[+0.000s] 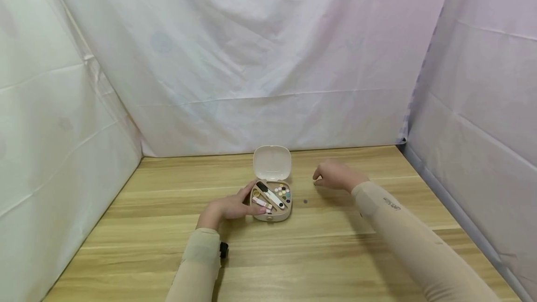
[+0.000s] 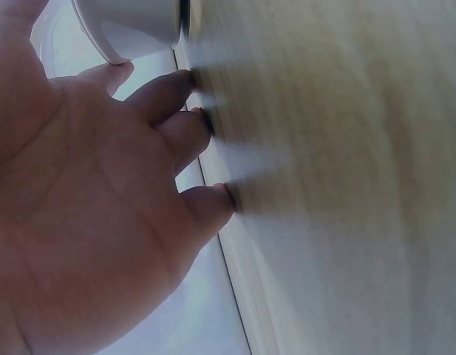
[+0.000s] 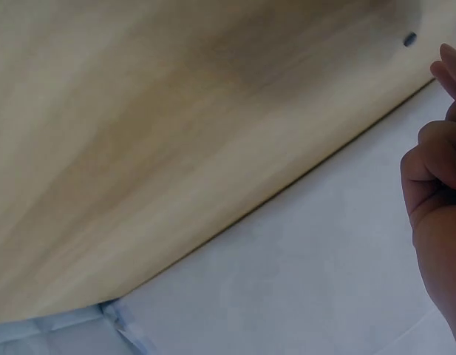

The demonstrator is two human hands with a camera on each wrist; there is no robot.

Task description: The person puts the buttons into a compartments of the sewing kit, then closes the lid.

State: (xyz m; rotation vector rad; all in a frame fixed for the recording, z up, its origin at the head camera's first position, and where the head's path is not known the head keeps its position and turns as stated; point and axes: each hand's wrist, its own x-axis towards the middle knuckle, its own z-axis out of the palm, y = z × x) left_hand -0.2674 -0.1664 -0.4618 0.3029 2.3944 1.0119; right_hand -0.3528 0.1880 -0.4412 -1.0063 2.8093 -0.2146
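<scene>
A small white sewing box stands with its lid raised. Several coloured buttons, a black-and-white handled tool and a pink-and-white piece lie in its compartments. My left hand holds the box at its left side, thumb over the front rim; in the left wrist view the other fingers are spread, tips on the table. Right of the box, my right hand is curled low over the table, thumb and finger pinching a small dark thing, barely visible. A dark button lies between box and hand.
The wood-grain table reaches back to a white cloth backdrop. Cloth walls also close in the left and right sides. A gold ring-shaped item sits in the box's left compartment.
</scene>
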